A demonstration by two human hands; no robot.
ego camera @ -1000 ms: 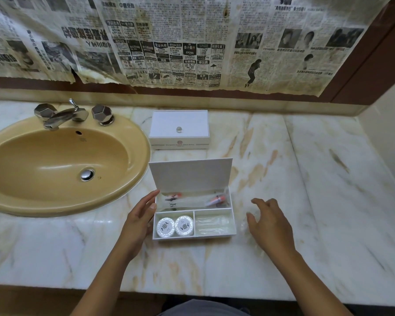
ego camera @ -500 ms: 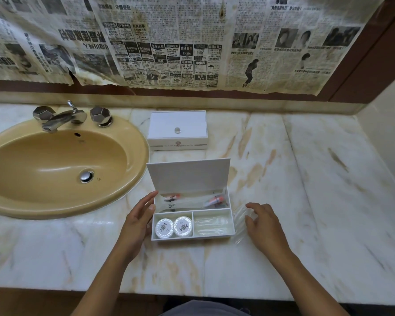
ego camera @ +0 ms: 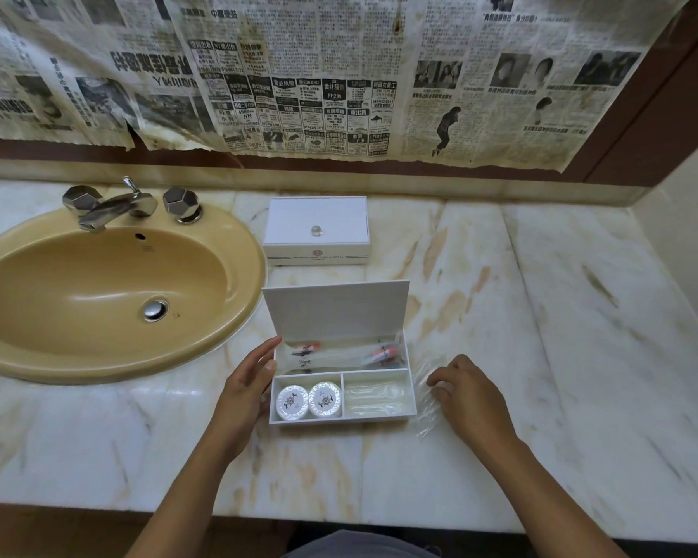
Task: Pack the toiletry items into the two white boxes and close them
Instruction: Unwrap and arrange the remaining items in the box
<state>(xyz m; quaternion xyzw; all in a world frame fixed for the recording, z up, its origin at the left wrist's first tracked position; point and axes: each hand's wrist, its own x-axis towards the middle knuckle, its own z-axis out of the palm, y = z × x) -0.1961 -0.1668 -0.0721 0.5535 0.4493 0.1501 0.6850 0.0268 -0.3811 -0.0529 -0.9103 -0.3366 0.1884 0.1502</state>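
An open white box (ego camera: 341, 419) stands on the marble counter with its lid (ego camera: 335, 312) upright. Its long back compartment holds clear-wrapped items with orange ends (ego camera: 383, 353). Two round white soaps (ego camera: 309, 400) fill the front left compartment, and a clear packet (ego camera: 373, 394) lies in the front right one. My left hand (ego camera: 247, 390) rests with straight fingers against the box's left side. My right hand (ego camera: 466, 396) lies on a clear plastic packet (ego camera: 424, 390) just right of the box, fingers curled onto it. A second white box (ego camera: 317, 229) sits closed behind.
A tan sink (ego camera: 97, 292) with a chrome tap (ego camera: 113, 203) fills the left of the counter. Newspaper sheets (ego camera: 339, 74) cover the wall behind. A side wall (ego camera: 690, 235) bounds the counter on the right, and the counter's front edge runs near my arms.
My right hand has moved left across the counter onto the clear packet beside the box. My left hand has stayed at the box's left side.
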